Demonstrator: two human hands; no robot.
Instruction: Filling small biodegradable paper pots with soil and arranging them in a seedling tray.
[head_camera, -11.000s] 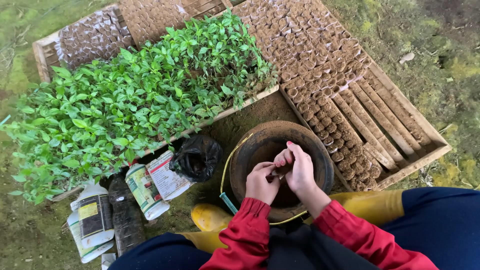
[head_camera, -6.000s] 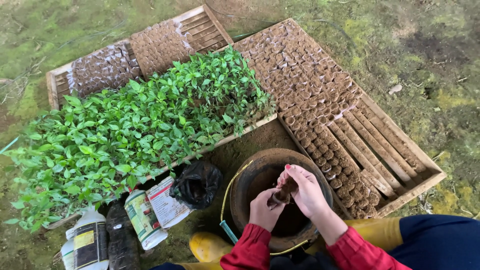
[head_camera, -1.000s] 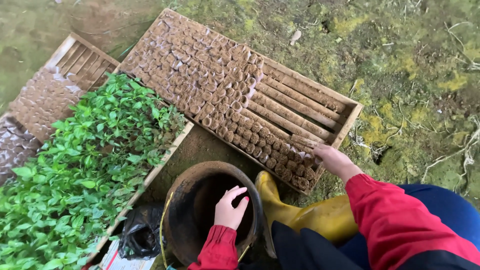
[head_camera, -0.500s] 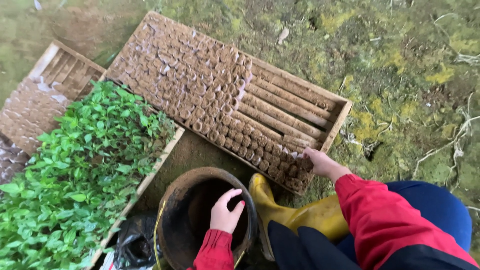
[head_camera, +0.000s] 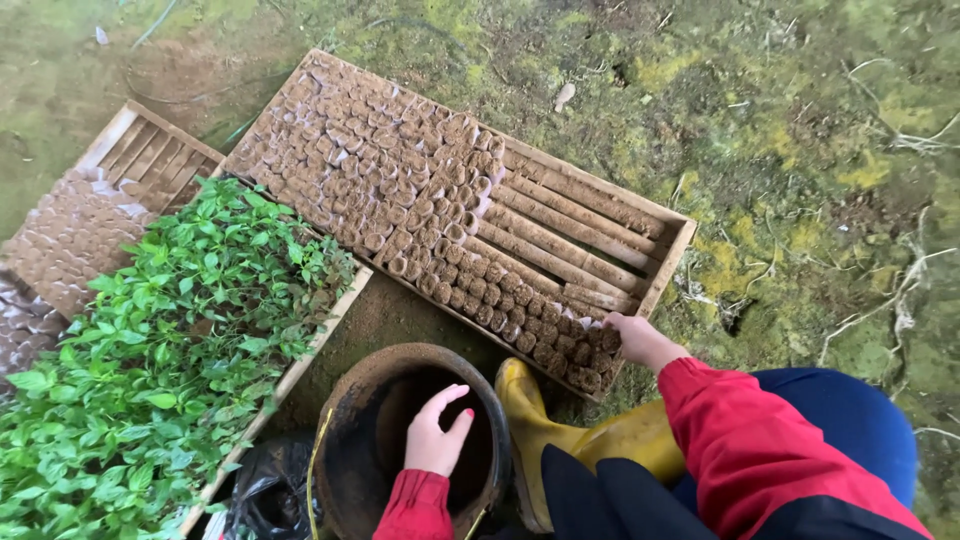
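Two hands in view. Left hand (head_camera: 437, 436) inside one dark bucket (head_camera: 345, 460), fingers loosely spread, holding nothing visible. Right hand (head_camera: 636, 338) at near corner of one wooden tray (head_camera: 672, 258), fingertips pressed on soil pots (head_camera: 585, 352). One yellow boot (head_camera: 560, 440) between bucket and tray. Second tray holds green seedlings (head_camera: 170, 350).

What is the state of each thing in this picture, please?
Wooden tray: partly filled with soil pots, bare slats at the far end.
Soil pots: upright, packed in rows.
Seedlings: green, leafy, standing.
Bucket: upright, open, dark inside.
Left hand: reaching into the bucket, fingers loosely spread.
Right hand: touching the pots at the tray's near corner.
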